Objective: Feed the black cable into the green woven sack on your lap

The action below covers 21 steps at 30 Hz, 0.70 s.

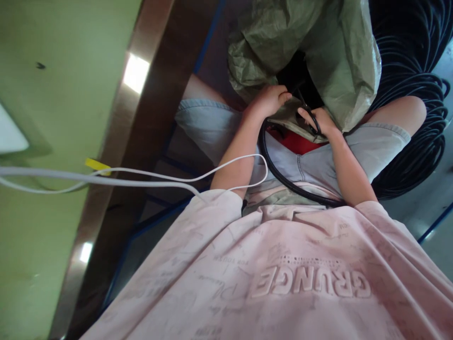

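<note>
I sit with a large grey-green woven sack (329, 52) standing between my knees. My left hand (269, 100) grips the sack's near edge, fingers curled over the fabric. My right hand (318, 121) is closed on a black cable (279, 172) at the sack's mouth. The cable loops down from that hand across my lap and under my right forearm. Inside the sack it is dark and I cannot tell what lies there.
A big coil of black cable (417, 85) lies on the floor at my right. A green table (53, 141) with a metal edge (116, 141) stands at my left. A white cord (141, 177) runs from it to my chest. Something red (293, 141) sits on my lap.
</note>
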Motion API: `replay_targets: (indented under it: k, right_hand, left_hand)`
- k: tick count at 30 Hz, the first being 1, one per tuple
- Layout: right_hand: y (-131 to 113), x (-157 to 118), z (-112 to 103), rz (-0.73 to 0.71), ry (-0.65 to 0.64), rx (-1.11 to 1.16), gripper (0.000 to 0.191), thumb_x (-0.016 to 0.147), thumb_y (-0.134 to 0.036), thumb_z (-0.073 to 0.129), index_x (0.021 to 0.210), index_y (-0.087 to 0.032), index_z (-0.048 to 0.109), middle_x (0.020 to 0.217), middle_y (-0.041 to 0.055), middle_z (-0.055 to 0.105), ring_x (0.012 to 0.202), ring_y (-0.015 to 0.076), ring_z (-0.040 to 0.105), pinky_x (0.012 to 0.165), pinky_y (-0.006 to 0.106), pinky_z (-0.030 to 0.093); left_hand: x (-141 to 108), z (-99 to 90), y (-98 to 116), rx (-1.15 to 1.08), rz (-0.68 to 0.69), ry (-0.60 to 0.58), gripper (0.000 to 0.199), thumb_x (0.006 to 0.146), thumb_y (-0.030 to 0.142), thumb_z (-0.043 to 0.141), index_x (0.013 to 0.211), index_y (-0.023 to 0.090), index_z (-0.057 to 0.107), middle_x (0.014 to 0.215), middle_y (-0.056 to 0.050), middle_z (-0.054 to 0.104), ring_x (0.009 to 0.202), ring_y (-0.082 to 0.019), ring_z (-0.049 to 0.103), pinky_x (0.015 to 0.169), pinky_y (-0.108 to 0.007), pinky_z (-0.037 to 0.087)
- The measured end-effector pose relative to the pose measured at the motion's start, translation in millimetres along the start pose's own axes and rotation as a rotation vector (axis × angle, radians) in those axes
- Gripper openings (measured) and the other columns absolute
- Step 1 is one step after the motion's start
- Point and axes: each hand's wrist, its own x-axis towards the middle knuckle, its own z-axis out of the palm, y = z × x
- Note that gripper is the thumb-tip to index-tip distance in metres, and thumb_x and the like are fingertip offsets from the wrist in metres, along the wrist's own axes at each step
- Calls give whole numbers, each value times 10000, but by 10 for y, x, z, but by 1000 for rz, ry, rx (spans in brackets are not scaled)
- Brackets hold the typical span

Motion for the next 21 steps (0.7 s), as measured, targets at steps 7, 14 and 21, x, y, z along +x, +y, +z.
replay_targets:
  k: [7, 14, 21]
  right_hand:
    - [23, 45, -36, -13, 38, -66, 639, 853, -812, 622, 766, -185, 708, 601, 32, 587, 755, 240, 635, 722, 371, 479]
    - [67, 60, 36, -44, -1, -59, 737, 890, -886, 464, 626, -217, 626, 630, 50, 615, 673, 207, 603, 713, 370, 451]
    - [80, 92, -7, -5, 38, -49, 643, 851, -821, 623, 766, -188, 698, 627, 36, 596, 787, 244, 636, 743, 362, 464]
  left_hand:
    - [-24, 29, 34, 18, -42, 40, 250, 1021, 415, 476, 934, 302, 682, 1088, -51, 778, 1107, -253, 690, 1003, -401, 502]
    - [-54, 11, 23, -29, -18, 38, 260, 937, 465, 546, 1051, 318, 727, 1185, -62, 770, 1213, -290, 659, 1080, -420, 481]
    - [-49, -7, 0, -33, -6, 53, 243, 946, 436, 563, 1036, 309, 751, 1161, -57, 781, 1177, -277, 660, 1048, -389, 486]
